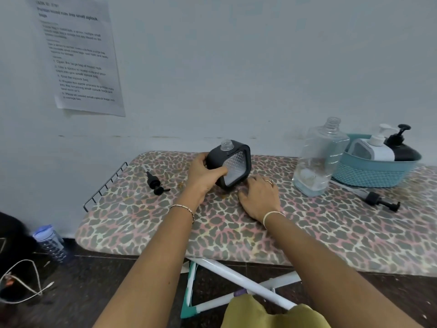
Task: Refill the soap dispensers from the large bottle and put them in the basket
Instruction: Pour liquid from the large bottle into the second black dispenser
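Two dispensers done by the look of it, a white dispenser (372, 147) and a dark dispenser (402, 150), both upright with pumps on in the teal basket (373, 174) at the far right; so probably on the third and last. Left hand (203, 178) clamped on the black square dispenser (233, 162) near the middle of the board, thumb across its ribbed clear face, fingers curled behind, holding it tilted on the cover with bare open neck and no pump. Right hand (260, 195) flat on the cover just beside that dispenser, fingers loosely apart, gripping nothing. Cannot tell the fill level through the ribbed window. If unfilled, calls for standing it upright, then reaching right for the uncapped large bottle (319, 157), nearly empty, and pouring carefully into a narrow neck. If filled, calls for the loose black pump (155, 183) lying to the left, then screwing it on. Second loose pump (380, 201) lying near, in front of the basket. All on a leopard-print ironing board (307, 233) with a wire rack (104, 185) at its left end, against a pale wall with a taped printed sheet (80, 60); on the dark floor at left, a water bottle (50, 242) and a white cable (23, 280).
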{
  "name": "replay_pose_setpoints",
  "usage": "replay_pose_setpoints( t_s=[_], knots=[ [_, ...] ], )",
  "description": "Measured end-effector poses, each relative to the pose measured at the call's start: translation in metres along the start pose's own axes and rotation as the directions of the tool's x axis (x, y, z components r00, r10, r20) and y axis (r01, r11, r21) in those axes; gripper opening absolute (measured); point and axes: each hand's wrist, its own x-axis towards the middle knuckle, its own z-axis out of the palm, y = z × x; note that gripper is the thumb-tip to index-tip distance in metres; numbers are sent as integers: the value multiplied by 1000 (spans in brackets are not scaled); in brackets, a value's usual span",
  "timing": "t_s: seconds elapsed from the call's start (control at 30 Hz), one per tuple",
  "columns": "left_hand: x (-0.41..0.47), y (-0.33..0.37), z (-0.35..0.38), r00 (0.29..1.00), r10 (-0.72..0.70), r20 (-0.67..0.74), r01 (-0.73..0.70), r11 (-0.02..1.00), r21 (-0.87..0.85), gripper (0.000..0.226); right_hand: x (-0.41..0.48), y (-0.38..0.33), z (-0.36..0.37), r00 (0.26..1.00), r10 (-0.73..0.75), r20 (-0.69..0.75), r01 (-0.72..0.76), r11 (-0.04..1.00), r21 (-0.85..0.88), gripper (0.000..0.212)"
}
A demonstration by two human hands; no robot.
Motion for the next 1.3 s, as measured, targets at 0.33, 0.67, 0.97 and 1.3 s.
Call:
replay_pose_setpoints(
  t_s=[0.33, 0.67, 0.97, 1.3],
  knots=[
    [-23, 6, 48, 975, -39, 217, 44, 999, -16, 54, -26, 63, -38, 956, 229, -185, -175, 946, 272, 35],
    [-30, 2, 75, 980, 6, 200, 1, 999, -34, 52, -42, 97, -46, 856, 266, -442, -100, 926, 363, 40],
    [-30, -21, 80, 975, 144, 168, -174, 968, 179, 71, -13, 125, -46, 762, 525, -378, -230, 766, 601, 105],
    [-21, -38, 85, 970, 190, 155, -226, 938, 264, 79, 25, 143, -53, 843, 493, -216, -140, 589, 796, 85]
  ],
)
